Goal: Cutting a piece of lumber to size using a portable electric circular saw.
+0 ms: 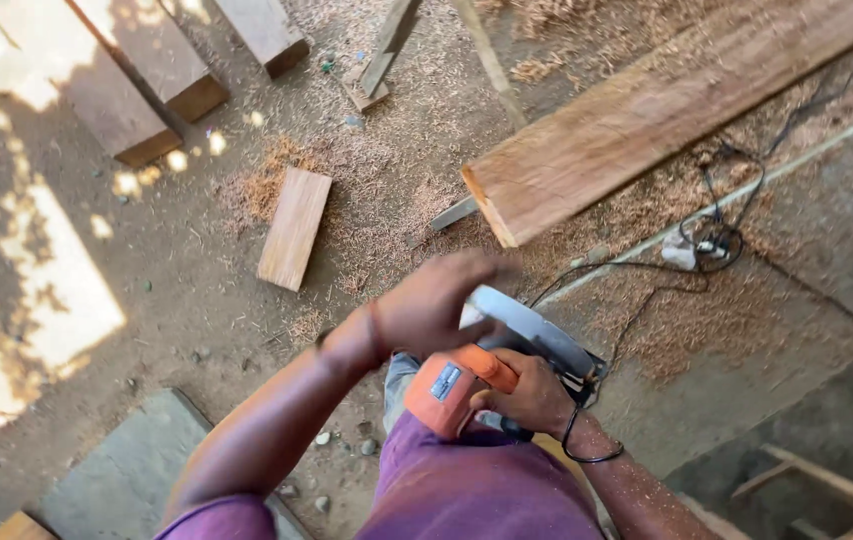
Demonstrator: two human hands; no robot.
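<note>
Close below the camera, over purple-clad legs, the right hand [532,395] has its fingers wrapped on the handle of an orange and grey handheld circular saw [492,365], while the left hand [437,300], blurred, rests curled on its guard. Its black cord [637,300] loops nearby and could snag or be cut. Beyond lie sawdust-strewn dirt ground [177,300], a short offcut board [294,228] and a long rough plank [647,110].

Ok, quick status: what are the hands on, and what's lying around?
Left hand on the saw guard. Right hand gripping its orange handle. Plank end just ahead; cord trailing right over sawdust.
</note>
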